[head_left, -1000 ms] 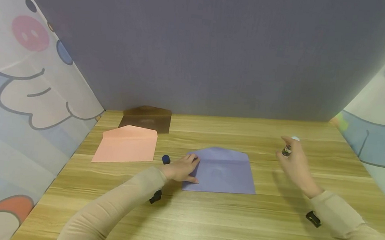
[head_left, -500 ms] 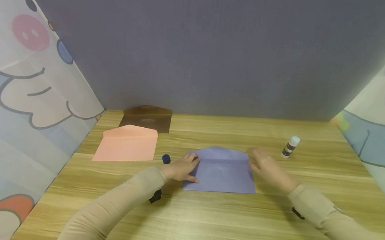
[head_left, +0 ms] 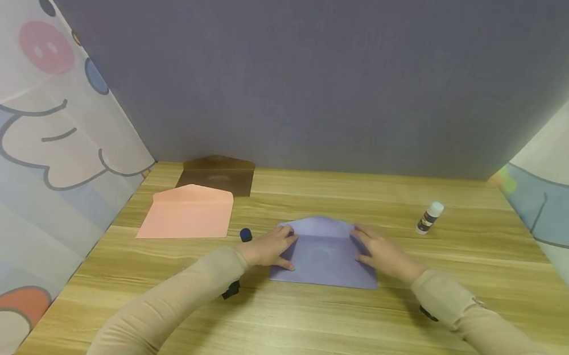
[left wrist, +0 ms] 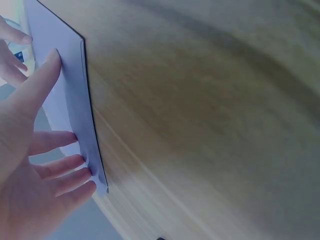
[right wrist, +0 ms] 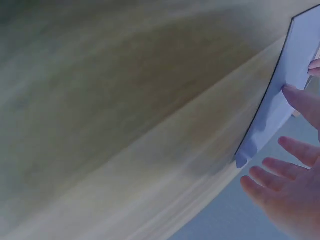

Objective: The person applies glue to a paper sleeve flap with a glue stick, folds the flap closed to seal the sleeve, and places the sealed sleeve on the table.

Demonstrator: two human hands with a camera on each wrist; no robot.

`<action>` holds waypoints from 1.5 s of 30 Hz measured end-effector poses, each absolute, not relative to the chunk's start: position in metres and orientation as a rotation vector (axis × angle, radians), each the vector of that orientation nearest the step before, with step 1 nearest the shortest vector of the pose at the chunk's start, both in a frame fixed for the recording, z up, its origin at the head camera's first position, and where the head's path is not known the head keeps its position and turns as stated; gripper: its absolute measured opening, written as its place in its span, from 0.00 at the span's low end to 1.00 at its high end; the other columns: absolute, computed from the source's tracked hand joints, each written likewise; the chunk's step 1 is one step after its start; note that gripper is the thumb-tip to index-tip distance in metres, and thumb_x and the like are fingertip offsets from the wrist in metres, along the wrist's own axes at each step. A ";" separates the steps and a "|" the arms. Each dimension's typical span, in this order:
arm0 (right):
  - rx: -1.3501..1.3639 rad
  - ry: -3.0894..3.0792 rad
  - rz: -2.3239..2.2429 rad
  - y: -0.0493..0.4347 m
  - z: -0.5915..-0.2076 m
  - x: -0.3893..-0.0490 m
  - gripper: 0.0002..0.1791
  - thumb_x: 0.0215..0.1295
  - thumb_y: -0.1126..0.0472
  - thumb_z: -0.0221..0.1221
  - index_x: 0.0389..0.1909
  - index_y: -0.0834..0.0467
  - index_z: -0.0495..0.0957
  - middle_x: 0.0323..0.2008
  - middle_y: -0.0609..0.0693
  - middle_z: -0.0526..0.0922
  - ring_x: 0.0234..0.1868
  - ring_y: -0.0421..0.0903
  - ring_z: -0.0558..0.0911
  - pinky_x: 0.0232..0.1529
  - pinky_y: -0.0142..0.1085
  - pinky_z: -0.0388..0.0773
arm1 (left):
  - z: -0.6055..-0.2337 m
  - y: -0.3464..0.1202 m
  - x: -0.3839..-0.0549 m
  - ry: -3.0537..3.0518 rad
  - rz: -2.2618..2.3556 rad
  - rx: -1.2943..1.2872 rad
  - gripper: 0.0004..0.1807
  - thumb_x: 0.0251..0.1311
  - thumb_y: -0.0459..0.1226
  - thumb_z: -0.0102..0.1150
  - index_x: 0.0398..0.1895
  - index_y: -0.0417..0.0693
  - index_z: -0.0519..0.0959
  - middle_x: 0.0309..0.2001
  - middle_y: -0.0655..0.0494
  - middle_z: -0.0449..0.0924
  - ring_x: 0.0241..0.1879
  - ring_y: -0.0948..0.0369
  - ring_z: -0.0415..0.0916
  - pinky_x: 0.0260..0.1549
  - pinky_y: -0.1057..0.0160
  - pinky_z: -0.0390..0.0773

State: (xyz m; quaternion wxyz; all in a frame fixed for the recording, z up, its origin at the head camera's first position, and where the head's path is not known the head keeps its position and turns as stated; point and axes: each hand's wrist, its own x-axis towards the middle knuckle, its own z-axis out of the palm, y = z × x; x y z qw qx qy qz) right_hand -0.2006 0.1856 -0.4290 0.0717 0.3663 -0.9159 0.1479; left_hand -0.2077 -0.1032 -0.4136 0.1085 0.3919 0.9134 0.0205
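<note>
A purple envelope (head_left: 325,258) lies flat mid-table, its pointed flap (head_left: 318,225) unfolded toward the far wall. My left hand (head_left: 268,247) rests on the envelope's left side, thumb and fingers spread apart; in the left wrist view the fingertips (left wrist: 86,171) touch the paper near its edge. At the upper right corner is my right hand (head_left: 382,251), its fingertips over the flap's right end. From the right wrist, the thumb (right wrist: 295,95) presses on the paper, while the other fingers (right wrist: 270,175) extend loosely beside the edge.
Farther right stands a small white tube (head_left: 430,217) with a dark label and pale cap. A pink envelope (head_left: 187,217) lies left, with a brown envelope (head_left: 222,180) partly beneath it. Grey and cartoon-printed panels (head_left: 35,148) border the wooden table (head_left: 321,335).
My right hand has let go of the small white tube, leaving it upright, and moved left onto the purple envelope. My left hand stays in place.
</note>
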 end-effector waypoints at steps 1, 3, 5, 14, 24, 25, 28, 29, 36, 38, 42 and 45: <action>1.093 -2.767 0.464 0.186 -0.430 -0.201 0.34 0.47 0.61 0.65 0.53 0.73 0.65 0.54 0.72 0.64 0.53 0.66 0.67 0.53 0.53 0.65 | -0.414 -0.103 -0.208 2.688 0.072 1.149 0.42 0.46 0.54 0.59 0.58 0.32 0.64 0.51 0.46 0.61 0.47 0.58 0.62 0.49 0.64 0.68; 1.072 -2.795 0.506 0.186 -0.430 -0.202 0.36 0.46 0.61 0.65 0.55 0.73 0.63 0.55 0.73 0.62 0.54 0.67 0.65 0.55 0.54 0.63 | -0.414 -0.103 -0.208 2.700 0.097 1.141 0.42 0.45 0.54 0.60 0.57 0.33 0.65 0.52 0.45 0.60 0.49 0.56 0.61 0.50 0.63 0.67; 1.047 -2.832 0.540 0.186 -0.429 -0.202 0.38 0.46 0.60 0.65 0.57 0.74 0.61 0.56 0.74 0.61 0.55 0.67 0.63 0.55 0.55 0.61 | -0.414 -0.103 -0.208 2.714 0.122 1.123 0.42 0.43 0.54 0.61 0.57 0.34 0.66 0.54 0.44 0.59 0.53 0.53 0.60 0.52 0.60 0.66; 1.001 -2.921 0.590 0.182 -0.423 -0.202 0.41 0.48 0.61 0.64 0.58 0.76 0.56 0.58 0.73 0.58 0.58 0.67 0.60 0.58 0.55 0.57 | -0.413 -0.105 -0.207 2.742 0.178 0.988 0.54 0.40 0.56 0.62 0.66 0.39 0.49 0.64 0.31 0.41 0.63 0.38 0.43 0.58 0.43 0.53; 0.965 -2.900 0.572 0.178 -0.421 -0.200 0.43 0.43 0.63 0.67 0.59 0.74 0.56 0.55 0.72 0.62 0.55 0.67 0.64 0.55 0.55 0.62 | -0.415 -0.102 -0.205 2.782 0.170 0.899 0.58 0.38 0.58 0.63 0.67 0.39 0.44 0.63 0.33 0.47 0.63 0.40 0.46 0.60 0.45 0.51; 0.958 -2.897 0.559 0.178 -0.421 -0.200 0.44 0.43 0.63 0.67 0.59 0.73 0.56 0.54 0.72 0.63 0.54 0.67 0.64 0.55 0.55 0.62 | -0.415 -0.102 -0.205 2.793 0.150 0.899 0.59 0.38 0.59 0.62 0.67 0.39 0.44 0.63 0.33 0.48 0.62 0.40 0.47 0.60 0.45 0.51; 0.946 -2.884 0.517 0.177 -0.421 -0.199 0.44 0.42 0.63 0.67 0.59 0.72 0.56 0.51 0.70 0.65 0.51 0.64 0.66 0.52 0.53 0.66 | -0.417 -0.101 -0.202 2.836 0.093 0.928 0.58 0.38 0.60 0.60 0.67 0.38 0.44 0.61 0.34 0.50 0.62 0.41 0.49 0.60 0.46 0.52; 0.942 -2.882 0.510 0.176 -0.421 -0.199 0.44 0.42 0.63 0.67 0.59 0.72 0.56 0.50 0.69 0.66 0.51 0.63 0.66 0.52 0.53 0.67 | -0.417 -0.101 -0.201 2.849 0.072 0.944 0.58 0.39 0.60 0.60 0.67 0.38 0.44 0.60 0.35 0.52 0.61 0.41 0.51 0.60 0.47 0.53; 0.956 -2.831 0.480 0.177 -0.422 -0.195 0.41 0.42 0.65 0.68 0.58 0.69 0.60 0.44 0.63 0.67 0.47 0.57 0.68 0.48 0.48 0.71 | -0.414 -0.099 -0.194 2.893 0.028 1.027 0.55 0.42 0.57 0.60 0.66 0.35 0.46 0.49 0.42 0.60 0.54 0.48 0.59 0.59 0.52 0.59; 0.970 -2.812 0.472 0.177 -0.422 -0.194 0.39 0.42 0.65 0.68 0.57 0.68 0.62 0.43 0.61 0.68 0.46 0.57 0.69 0.48 0.47 0.71 | -0.414 -0.099 -0.193 2.893 0.032 1.031 0.55 0.42 0.57 0.60 0.66 0.35 0.47 0.47 0.44 0.60 0.52 0.50 0.60 0.59 0.52 0.59; 0.985 -2.800 0.485 0.177 -0.423 -0.193 0.36 0.43 0.66 0.67 0.55 0.67 0.63 0.42 0.60 0.68 0.47 0.57 0.69 0.48 0.47 0.71 | -0.414 -0.100 -0.192 2.897 0.054 1.052 0.53 0.42 0.55 0.61 0.65 0.35 0.50 0.43 0.48 0.61 0.47 0.54 0.62 0.58 0.54 0.60; 0.993 -2.798 0.492 0.176 -0.423 -0.192 0.33 0.44 0.66 0.66 0.52 0.68 0.64 0.43 0.61 0.68 0.48 0.58 0.69 0.49 0.48 0.71 | -0.414 -0.100 -0.192 2.893 0.061 1.064 0.49 0.42 0.54 0.62 0.63 0.35 0.55 0.41 0.49 0.61 0.43 0.57 0.63 0.54 0.57 0.65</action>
